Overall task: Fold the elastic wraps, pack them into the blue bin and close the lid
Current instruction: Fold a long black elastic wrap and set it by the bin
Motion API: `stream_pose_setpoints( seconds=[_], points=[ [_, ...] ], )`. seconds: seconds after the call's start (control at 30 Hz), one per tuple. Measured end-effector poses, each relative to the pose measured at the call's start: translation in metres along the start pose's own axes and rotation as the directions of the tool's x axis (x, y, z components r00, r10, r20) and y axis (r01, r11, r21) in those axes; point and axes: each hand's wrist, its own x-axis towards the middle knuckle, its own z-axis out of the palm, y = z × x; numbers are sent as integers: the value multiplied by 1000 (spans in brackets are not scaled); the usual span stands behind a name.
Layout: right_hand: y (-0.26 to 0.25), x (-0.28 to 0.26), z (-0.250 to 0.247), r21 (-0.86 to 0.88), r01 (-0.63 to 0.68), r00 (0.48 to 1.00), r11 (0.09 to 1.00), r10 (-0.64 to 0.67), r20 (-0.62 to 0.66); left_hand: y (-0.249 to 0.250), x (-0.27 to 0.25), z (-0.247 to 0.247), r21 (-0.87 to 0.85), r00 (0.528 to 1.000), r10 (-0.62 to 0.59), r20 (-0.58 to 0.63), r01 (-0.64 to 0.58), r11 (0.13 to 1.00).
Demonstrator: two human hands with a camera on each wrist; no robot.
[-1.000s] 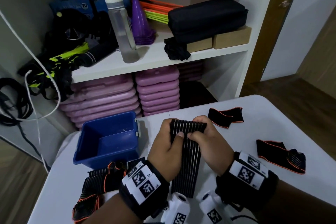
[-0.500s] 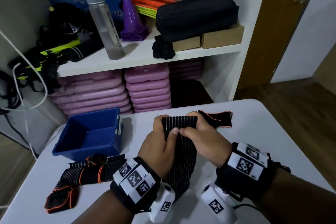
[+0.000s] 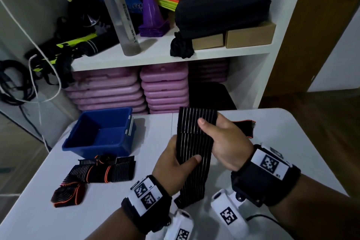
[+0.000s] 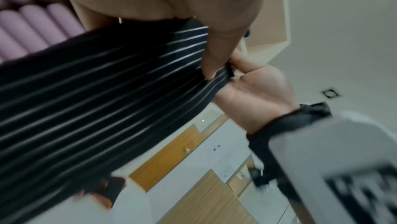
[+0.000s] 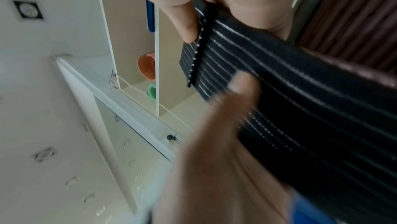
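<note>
A black elastic wrap [image 3: 192, 146] with thin white stripes is held upright over the white table [image 3: 276, 134]. My right hand [image 3: 220, 134] pinches its folded top end, thumb across the front. My left hand [image 3: 175, 167] grips the wrap's middle, thumb pressed on the front; the tail hangs down to the table. The wrap [image 4: 103, 83] fills the left wrist view and the wrap [image 5: 300, 100] shows its folded end in the right wrist view. The blue bin [image 3: 87, 142] stands open at the table's back left. More black wraps with orange edging [image 3: 93, 173] lie in front of it.
Another orange-edged wrap [image 3: 245, 126] lies behind my right hand. A white shelf unit [image 3: 155, 52] stands behind the table, with a clear bottle [image 3: 120, 17], a purple cone [image 3: 152, 9], a black case [image 3: 222, 6] and stacked pink cases [image 3: 109, 91].
The wrap has been lifted off the table and held upright. My left hand slid down from the top end to the middle, while my right hand kept the folded top.
</note>
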Motion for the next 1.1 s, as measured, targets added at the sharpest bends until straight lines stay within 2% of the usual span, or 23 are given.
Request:
stream_pose_setpoints(
  seconds=[0.13,0.23,0.33,0.47,0.53,0.63,0.67,0.73,0.87,0.93,1.0,1.1],
  points=[
    [-13,14,11,111,75,994,991,-66,-83,-21,-3,-5,-65,995,-88,40,91,994],
    [-21,25,17,189,107,991,976,-89,-103,-37,-1,-13,-44,987,-147,61,149,988],
    [-30,36,22,237,107,993,966,-94,-65,-59,2,-26,92,974,-182,138,170,981],
    [-41,43,22,261,138,990,955,-134,-34,-92,11,-48,314,927,-306,215,232,921],
    [-40,42,17,261,113,992,959,-122,17,-105,19,-57,428,919,-346,190,239,871],
    [-26,31,3,211,-11,999,977,0,53,-111,40,-70,609,938,-345,39,251,752],
    [-19,26,-3,182,-55,997,982,44,66,-114,50,-76,637,941,-339,-16,271,721],
    [-6,11,-15,118,-141,987,983,131,91,-122,71,-85,619,943,-323,-84,303,724],
    [22,-17,-33,-122,-247,961,961,259,95,-148,111,-92,435,961,-263,-85,273,858],
    [37,-21,-41,-266,-277,949,923,306,73,-158,133,-91,423,979,-180,-91,202,883],
    [52,-23,-51,-431,-298,934,851,353,50,-162,153,-88,454,995,-43,-94,81,887],
    [81,-24,-70,-677,-264,921,687,388,34,-155,174,-84,605,996,89,-1,-71,793]
  ],
)
